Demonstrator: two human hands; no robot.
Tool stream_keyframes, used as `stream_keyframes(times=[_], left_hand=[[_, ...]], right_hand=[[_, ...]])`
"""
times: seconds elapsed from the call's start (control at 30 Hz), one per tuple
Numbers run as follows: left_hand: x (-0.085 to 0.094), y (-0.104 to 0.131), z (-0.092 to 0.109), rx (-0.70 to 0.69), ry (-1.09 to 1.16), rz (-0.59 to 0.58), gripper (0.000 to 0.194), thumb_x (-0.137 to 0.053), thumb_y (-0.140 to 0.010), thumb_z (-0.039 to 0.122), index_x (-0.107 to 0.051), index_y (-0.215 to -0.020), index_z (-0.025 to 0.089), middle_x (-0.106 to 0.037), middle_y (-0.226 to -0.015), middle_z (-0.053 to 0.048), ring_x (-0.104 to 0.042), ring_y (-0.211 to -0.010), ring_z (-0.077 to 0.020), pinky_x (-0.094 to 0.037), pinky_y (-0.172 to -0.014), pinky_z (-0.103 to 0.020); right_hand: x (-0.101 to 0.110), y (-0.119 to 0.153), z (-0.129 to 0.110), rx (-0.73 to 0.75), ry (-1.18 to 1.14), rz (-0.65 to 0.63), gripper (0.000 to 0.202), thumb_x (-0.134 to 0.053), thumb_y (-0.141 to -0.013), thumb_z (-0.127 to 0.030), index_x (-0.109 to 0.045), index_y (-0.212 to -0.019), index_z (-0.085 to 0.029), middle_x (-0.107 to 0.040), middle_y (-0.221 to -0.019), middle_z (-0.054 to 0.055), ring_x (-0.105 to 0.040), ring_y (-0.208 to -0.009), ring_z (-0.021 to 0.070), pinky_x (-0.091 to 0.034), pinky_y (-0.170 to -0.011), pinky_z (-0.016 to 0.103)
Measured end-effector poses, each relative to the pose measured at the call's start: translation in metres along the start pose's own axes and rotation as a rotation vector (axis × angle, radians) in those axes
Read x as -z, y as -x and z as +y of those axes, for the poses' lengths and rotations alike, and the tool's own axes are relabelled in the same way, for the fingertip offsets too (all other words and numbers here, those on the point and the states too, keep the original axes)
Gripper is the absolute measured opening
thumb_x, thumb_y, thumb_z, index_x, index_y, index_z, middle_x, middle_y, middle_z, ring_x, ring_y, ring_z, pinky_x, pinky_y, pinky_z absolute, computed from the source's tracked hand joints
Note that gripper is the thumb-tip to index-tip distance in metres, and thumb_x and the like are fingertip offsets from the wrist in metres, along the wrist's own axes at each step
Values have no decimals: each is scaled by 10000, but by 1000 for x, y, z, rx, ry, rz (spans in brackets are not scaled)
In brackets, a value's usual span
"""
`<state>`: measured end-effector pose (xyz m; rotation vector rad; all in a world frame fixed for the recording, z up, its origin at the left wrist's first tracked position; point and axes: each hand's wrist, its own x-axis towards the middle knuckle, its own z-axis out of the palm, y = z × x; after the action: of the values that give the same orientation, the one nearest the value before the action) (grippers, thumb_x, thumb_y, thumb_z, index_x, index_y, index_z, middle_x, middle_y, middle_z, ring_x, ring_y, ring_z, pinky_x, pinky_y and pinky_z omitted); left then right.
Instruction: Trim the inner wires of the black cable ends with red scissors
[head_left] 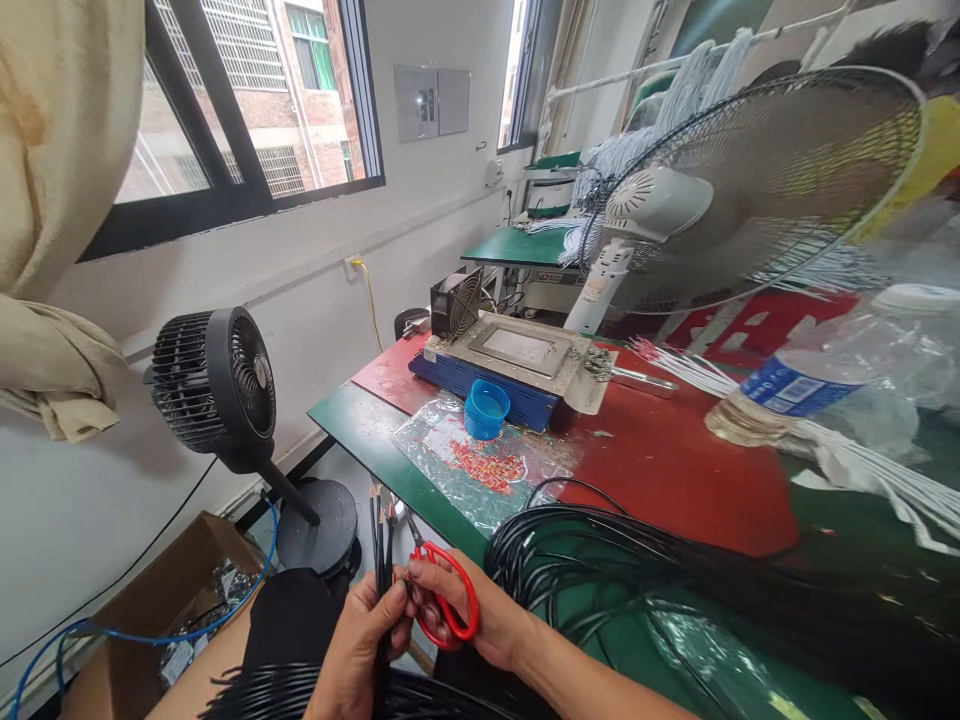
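Several black cables [381, 560] stand upright in my left hand [365, 625], their stripped ends showing bare copper at the top. My fingers are wrapped round them just below the ends. Close against it, my right hand [444, 600] holds red-handled scissors [466, 598], with the handle loops around the fingers and the blades pointing up beside the cables. The fingertips of both hands meet near the cables; what they pinch there is too small to make out. More black cables [262, 690] lie across my lap below.
A large coil of black cable [540, 560] covers the table's near side. Beyond it are a blue cup [486, 410], colourful bits on plastic film [487, 465], a blue solder-pot-like device [487, 385] and a bottle [780, 390]. Fans stand left [217, 385] and right [750, 190]; a carton [135, 620] sits low left.
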<state>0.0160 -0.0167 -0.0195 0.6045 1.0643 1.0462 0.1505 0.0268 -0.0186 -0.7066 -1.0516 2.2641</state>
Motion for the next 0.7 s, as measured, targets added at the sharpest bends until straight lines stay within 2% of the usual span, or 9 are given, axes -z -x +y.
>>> stream_keyframes(times=[0.2,0.3,0.43,0.7], left_hand=[[-1,0,1,-12,-31,19,358,-675,-606,469,-517,-566,151,-452,-409,38,-258,-317,-18,-100,-382,-224],[0,1,-1,-8,-9,2,339,-649,-638,467,-513,-589,160,-400,-370,62,-239,-319,-21,-106,-387,-220],[-3,3,1,-18,29,-8,320,-627,-671,445,-501,-601,159,-426,-400,54,-234,-342,-17,-108,-396,-213],[-3,0,1,0,23,22,364,-676,-603,485,-509,-586,163,-373,-355,80,-218,-321,-11,-101,-372,-206]], right_hand=[[-1,0,0,-5,12,28,478,-593,-698,-573,-528,-585,-112,-466,-439,-41,-389,-344,41,-260,-359,177],[-1,0,0,-11,8,2,460,-599,-702,-558,-533,-607,-114,-469,-448,-45,-393,-349,40,-266,-362,174],[-1,0,-1,9,-7,-23,444,-600,-708,-544,-545,-625,-111,-461,-449,-51,-391,-353,40,-271,-362,173],[-2,1,-3,48,13,-8,438,-601,-715,-524,-549,-596,-105,-465,-441,-38,-400,-356,47,-278,-360,173]])
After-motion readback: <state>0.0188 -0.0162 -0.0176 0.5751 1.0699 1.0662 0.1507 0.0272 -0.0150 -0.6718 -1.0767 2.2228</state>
